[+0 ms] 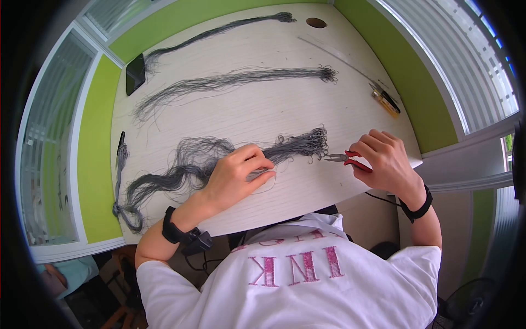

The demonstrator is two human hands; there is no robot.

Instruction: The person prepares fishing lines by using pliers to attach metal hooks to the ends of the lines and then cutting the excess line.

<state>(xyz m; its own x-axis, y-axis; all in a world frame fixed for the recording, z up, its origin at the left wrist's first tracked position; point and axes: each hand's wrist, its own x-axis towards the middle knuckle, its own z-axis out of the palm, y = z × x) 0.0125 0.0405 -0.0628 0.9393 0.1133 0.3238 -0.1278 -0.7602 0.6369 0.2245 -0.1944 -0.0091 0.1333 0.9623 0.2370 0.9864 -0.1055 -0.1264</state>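
Note:
My right hand (383,159) is closed around the red handles of a pair of pliers (336,158), whose metal jaws point left at the looped end of a bundle of thin grey strands (301,143). Lying over the middle of this bundle, my left hand (238,174) has its thumb and index finger curled toward each other on some of the strands. One fine strand arcs out below those fingertips. To the left the bundle spreads into wavy, loose lengths on the white table (307,192).
Two more grey bundles, a middle one (235,81) and a far one (219,28), lie across the table. A black phone (135,75), a knotted bundle (120,181), a long metal ruler (334,56) and a yellow-handled tool (385,104) lie near the edges. Green panels (394,71) border the table.

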